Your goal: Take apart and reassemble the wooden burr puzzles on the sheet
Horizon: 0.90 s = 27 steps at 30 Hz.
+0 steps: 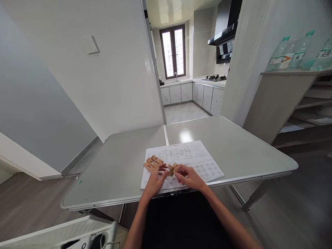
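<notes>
A small wooden interlocking block puzzle (172,169) is held up between my two hands over a printed sheet (186,155). My left hand (156,180) has its thumb and fingers closed on the puzzle's left side. On the right side, the curled fingers of my right hand (189,176) pinch it too. Flat wooden pieces with cut-out slots and holes (149,165) lie on the sheet, just beyond my left hand and partly covered by it. Rows of small line drawings fill the sheet, too fine to read.
The sheet lies near the front edge of a grey folding table (241,148). A tiny teal object (80,182) sits at the table's left. Plastic bottles (278,55) stand on a shelf unit (285,93) at right. A white basket (88,228) is at lower left.
</notes>
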Tool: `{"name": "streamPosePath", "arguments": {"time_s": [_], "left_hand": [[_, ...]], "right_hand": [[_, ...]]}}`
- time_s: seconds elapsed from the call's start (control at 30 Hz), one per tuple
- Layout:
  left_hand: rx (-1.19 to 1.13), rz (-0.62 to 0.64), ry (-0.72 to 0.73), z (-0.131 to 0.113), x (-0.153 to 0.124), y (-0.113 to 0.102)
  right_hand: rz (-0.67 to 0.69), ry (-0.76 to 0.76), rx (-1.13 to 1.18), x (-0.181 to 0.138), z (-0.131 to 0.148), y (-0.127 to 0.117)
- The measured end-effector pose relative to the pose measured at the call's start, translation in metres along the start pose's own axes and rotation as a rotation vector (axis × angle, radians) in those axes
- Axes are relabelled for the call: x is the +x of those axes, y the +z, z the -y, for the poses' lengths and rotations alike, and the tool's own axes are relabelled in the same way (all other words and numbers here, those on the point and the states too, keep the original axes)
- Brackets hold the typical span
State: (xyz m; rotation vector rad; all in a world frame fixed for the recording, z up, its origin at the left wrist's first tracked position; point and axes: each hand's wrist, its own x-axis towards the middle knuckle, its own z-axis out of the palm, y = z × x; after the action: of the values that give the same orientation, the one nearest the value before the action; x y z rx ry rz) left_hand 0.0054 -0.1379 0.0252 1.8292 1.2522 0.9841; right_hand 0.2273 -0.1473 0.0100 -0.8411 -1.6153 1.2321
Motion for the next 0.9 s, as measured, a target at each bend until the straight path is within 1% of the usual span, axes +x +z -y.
{"name": "streamPosePath", "arguments": {"time_s": [0.13,0.17,0.23,0.3,0.37,0.47,0.63,0.7,0.9], "left_hand": [[-0.109,0.108,-0.168,-0.005,0.006,0.013],[-0.133,0.141,-0.182,-0.007,0.008,0.015],[-0.158,0.174,-0.159,-0.012,0.009,0.018],[-0.153,0.147,-0.118,-0.016,0.011,0.021],[-0.154,0.091,-0.091,-0.017,0.012,0.026],[-0.21,0.031,-0.068,-0.012,0.013,0.033],[-0.293,0.013,-0.03,-0.001,0.008,0.039],[-0.282,0.013,-0.024,0.0,0.005,0.039],[-0.202,-0.017,-0.029,-0.003,0.0,0.04]], "right_hand": [[0.032,-0.017,0.007,-0.001,0.002,-0.001],[0.04,-0.021,0.013,-0.001,0.002,-0.001],[0.051,-0.036,0.025,-0.002,0.003,-0.001],[0.044,-0.05,0.029,-0.002,0.003,-0.001],[0.02,-0.056,0.011,-0.001,0.002,0.0],[-0.026,-0.053,-0.027,0.001,-0.002,0.002],[-0.128,-0.006,0.003,0.005,-0.014,0.002],[-0.131,0.012,-0.009,0.006,-0.017,0.002],[-0.083,0.042,-0.049,0.008,-0.019,-0.001]]}}
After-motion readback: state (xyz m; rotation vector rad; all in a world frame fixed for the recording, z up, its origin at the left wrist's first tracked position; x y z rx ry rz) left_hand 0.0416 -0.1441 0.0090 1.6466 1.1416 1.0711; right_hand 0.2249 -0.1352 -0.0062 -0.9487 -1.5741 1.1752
